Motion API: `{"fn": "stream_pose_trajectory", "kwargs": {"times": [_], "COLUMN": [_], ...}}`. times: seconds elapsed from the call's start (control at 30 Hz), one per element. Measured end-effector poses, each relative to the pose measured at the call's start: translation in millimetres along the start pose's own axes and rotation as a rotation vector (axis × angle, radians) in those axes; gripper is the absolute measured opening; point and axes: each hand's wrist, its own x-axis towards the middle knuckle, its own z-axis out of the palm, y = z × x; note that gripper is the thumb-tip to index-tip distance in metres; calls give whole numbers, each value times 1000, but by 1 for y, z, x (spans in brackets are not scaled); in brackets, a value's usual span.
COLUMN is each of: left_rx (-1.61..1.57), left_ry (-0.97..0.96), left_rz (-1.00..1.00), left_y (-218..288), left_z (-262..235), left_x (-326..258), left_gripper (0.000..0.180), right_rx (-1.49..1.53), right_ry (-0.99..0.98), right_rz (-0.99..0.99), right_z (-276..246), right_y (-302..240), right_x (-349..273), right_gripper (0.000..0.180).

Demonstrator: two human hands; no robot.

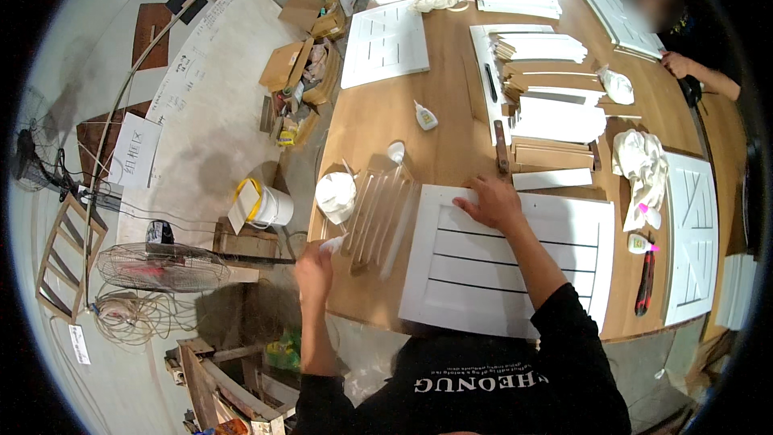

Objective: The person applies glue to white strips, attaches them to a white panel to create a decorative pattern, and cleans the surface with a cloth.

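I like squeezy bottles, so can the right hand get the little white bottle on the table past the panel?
Probably yes: the right hand is near the far edge of the white panel, with only bare tabletop seeming to separate it from the bottle.

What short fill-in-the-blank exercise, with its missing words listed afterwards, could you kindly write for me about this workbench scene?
1. The person's ____ hand touches the white panel nearest to the person.
2. The pale strips lie to the ____ of that panel.
3. The small bottle just beyond the red and black tool has a ____ tip.
4. The white bucket on the left has a ____ rim.

Missing words: right; left; pink; yellow.
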Motion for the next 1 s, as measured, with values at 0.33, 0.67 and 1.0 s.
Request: {"fn": "stream_pose_trajectory", "kwargs": {"times": [0.33, 0.67, 1.0], "left_rx": [-162, -171, -1392], "left_ry": [-65, 25, 391], "left_rz": [-126, 31, -555], "left_y": [16, 7, -64], "left_z": [1, 8, 38], "left_x": [-12, -20, -83], "left_gripper": [16, 15, 29], "right_rx": [-31, -39, 226], "right_ry": [-26, 71, 168], "right_rz": [1, -60, -128], "right_z": [0, 7, 14], "right_y": [1, 2, 17], "right_x": [1, 0, 4], "right_gripper": [44, 44, 30]}}
